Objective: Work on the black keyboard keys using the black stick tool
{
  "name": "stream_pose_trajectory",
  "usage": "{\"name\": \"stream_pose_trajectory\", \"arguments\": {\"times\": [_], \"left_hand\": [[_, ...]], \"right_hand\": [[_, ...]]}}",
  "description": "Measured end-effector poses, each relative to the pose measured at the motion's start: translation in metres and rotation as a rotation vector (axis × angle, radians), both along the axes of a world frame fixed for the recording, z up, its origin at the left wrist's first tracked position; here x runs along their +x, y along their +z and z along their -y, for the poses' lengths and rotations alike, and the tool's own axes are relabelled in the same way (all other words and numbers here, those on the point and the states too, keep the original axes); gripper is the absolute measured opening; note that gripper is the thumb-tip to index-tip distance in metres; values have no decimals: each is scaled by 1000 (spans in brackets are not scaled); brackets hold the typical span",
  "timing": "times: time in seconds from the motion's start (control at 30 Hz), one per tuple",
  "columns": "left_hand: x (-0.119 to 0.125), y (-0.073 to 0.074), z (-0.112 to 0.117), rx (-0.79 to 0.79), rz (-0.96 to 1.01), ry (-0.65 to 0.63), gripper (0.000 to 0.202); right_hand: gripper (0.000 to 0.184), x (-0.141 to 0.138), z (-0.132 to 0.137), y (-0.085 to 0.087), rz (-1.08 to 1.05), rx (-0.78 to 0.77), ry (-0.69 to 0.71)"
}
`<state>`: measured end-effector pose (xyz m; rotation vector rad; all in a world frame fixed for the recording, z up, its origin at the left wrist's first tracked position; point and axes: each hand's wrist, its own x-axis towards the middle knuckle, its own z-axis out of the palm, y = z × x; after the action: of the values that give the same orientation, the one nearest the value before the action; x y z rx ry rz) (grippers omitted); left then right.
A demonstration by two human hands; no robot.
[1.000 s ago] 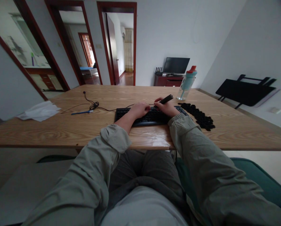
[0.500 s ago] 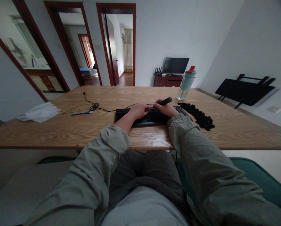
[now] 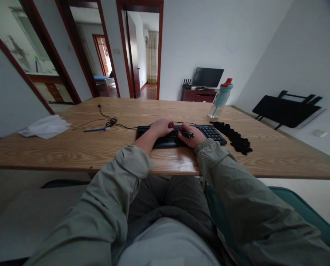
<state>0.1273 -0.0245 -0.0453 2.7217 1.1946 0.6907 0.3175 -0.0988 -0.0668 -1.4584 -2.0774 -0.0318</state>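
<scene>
A black keyboard (image 3: 170, 141) lies on the wooden table in front of me, its number pad showing at the right. My left hand (image 3: 162, 128) rests over its middle part with the fingers curled down; whatever they hold, if anything, is hidden. Close beside it, my right hand (image 3: 193, 135) is closed around a black pen-like tool (image 3: 187, 135), whose back end points towards me. The tool's tip is hidden by the hand. To the right of the keyboard, many small black pieces (image 3: 233, 136), like loose keycaps, lie in a slanting band.
A bottle with a red cap (image 3: 219, 99) stands behind the black pieces. At the left lie a coiled black cable (image 3: 111, 121), a blue-handled brush (image 3: 95, 129) and crumpled white paper (image 3: 45, 126). The table's near edge (image 3: 176, 173) runs just before my lap.
My right hand has turned and come lower, so the black tool now points back towards me instead of up and right. My left hand has shifted slightly. The view has tilted a little.
</scene>
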Motion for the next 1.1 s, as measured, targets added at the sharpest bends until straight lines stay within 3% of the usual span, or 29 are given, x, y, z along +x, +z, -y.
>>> {"name": "stream_pose_trajectory", "arguments": {"times": [0.3, 0.67, 0.9, 1.1], "left_hand": [[-4, -3, 0, -31, 6, 7, 21], [4, -5, 4, -9, -46, 12, 24], [13, -5, 0, -38, -27, 34, 32], [17, -3, -4, -45, -76, 11, 27]], "right_hand": [[18, 0, 5, -2, 112, 27, 50], [16, 4, -34, 13, -139, 25, 76], [23, 6, -47, 24, -193, -76, 102], [21, 4, -53, 31, -244, -155, 107]]}}
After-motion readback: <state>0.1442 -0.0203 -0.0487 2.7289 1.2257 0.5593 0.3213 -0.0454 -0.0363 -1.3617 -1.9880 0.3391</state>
